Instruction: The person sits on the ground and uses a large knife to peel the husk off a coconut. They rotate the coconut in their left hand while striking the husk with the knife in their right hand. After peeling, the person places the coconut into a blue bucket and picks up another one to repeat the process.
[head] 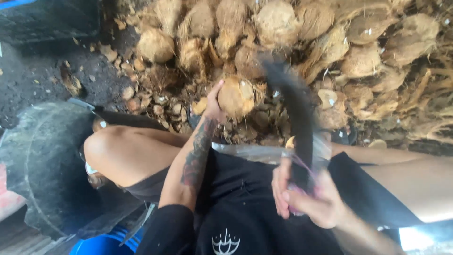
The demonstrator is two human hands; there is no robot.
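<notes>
My left hand (213, 106) grips a brown husked coconut (236, 97) from its left side, holding it out in front of my knees. My right hand (309, 198) is closed around the handle of a dark curved blade (295, 106), which is blurred with motion and rises toward the coconut's right side. The handle looks pinkish where my fingers wrap it. My left forearm is tattooed and stretches forward over my lap.
A big heap of husked coconuts (283, 28) fills the top and right. Husk scraps (155, 101) litter the dark ground. A large black tub (42, 160) stands at the left, a blue container (101, 245) at the bottom left. My bare knees flank my lap.
</notes>
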